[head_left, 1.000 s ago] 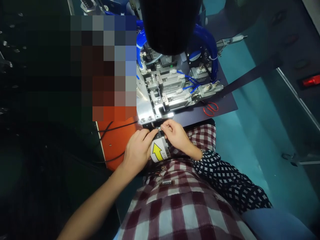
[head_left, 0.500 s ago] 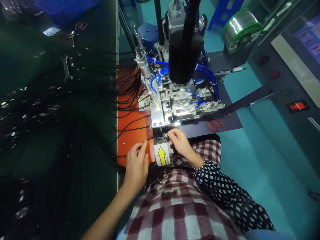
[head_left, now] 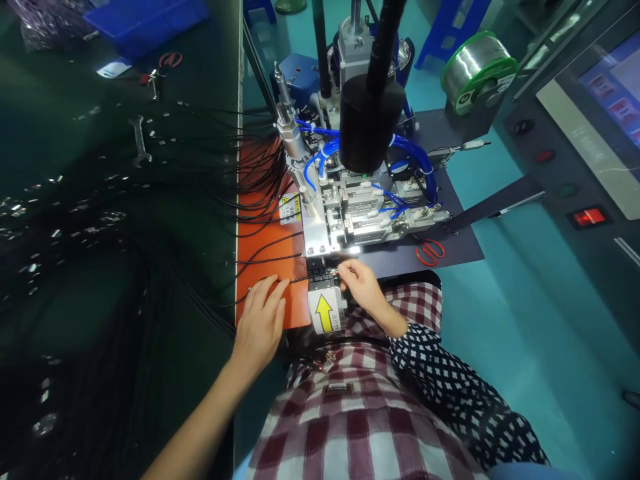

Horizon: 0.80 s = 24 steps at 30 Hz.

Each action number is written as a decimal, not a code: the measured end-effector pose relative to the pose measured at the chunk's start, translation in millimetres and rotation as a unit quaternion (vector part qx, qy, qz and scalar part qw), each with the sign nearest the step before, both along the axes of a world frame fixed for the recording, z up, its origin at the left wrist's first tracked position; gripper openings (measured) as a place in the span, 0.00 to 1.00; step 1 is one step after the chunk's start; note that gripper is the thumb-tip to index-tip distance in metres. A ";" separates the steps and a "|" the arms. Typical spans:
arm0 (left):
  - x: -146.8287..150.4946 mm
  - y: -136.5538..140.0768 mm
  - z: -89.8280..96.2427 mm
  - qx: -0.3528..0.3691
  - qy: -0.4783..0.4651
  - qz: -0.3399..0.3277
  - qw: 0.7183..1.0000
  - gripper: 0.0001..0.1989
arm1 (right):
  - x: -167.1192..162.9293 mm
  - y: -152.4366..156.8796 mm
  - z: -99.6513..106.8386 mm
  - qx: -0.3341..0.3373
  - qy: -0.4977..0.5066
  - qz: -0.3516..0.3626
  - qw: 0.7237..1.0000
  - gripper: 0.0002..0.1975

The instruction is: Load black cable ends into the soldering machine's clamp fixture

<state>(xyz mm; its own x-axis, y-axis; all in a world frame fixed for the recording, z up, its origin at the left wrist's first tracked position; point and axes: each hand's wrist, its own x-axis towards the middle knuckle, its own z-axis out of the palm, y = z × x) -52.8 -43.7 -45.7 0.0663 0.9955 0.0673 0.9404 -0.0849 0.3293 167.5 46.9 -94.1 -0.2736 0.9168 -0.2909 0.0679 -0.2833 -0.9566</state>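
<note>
My right hand (head_left: 364,288) pinches the small, pale metallic end of a thin black cable (head_left: 299,280) at the black slotted fixture (head_left: 320,275). Its exact tip is too small to make out. To the left, my left hand (head_left: 260,320) rests over the orange plate (head_left: 295,303) with fingers stretched out and a little apart. The same cable runs beneath these fingers and comes out toward the dark table. Just below the fixture sits a white label with a yellow arrow (head_left: 325,312).
A machine with metal cylinders (head_left: 370,223) and blue tubes (head_left: 425,157) stands beyond my hands. Red-handled scissors (head_left: 430,252) lie right of it. A solder wire spool (head_left: 477,70) is at upper right. Several black cables (head_left: 260,173) cross the plate; a wrench (head_left: 141,141) lies on the dark table.
My left hand has slid left along the cable, away from the fixture, and its fingers have flattened. My right hand stays at the cable end. The view has shifted slightly.
</note>
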 end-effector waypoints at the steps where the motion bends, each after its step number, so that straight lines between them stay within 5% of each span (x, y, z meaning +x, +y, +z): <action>1: -0.7 -0.4 -0.2 0.000 -0.002 0.000 1.000 0.21 | 2.0 -0.9 -0.4 0.001 0.006 -0.009 1.000 0.15; 9: -1.5 -2.5 0.7 -0.003 0.006 -0.003 1.000 0.22 | 23.0 -10.4 -3.5 0.000 0.003 -0.087 0.996 0.18; 15: -10.4 53.1 4.2 0.009 0.009 -0.013 1.000 0.21 | 26.5 -11.5 2.7 0.012 0.003 -0.103 0.995 0.15; 20: -27.8 57.9 43.5 -0.040 -0.061 -0.078 0.994 0.14 | 36.5 -14.7 11.1 0.013 0.000 -0.099 0.995 0.12; 24: -29.1 14.5 72.4 -0.211 0.133 -0.176 0.952 0.10 | 47.9 -19.6 18.6 0.007 0.002 -0.107 0.994 0.11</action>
<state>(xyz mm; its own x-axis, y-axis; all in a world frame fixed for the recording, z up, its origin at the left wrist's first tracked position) -81.8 -29.2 26.7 0.3607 0.8427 -0.3996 0.9327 -0.3238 0.1590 215.4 27.3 -75.6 -0.0721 0.9580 -0.2775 0.0039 -0.2779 -0.9606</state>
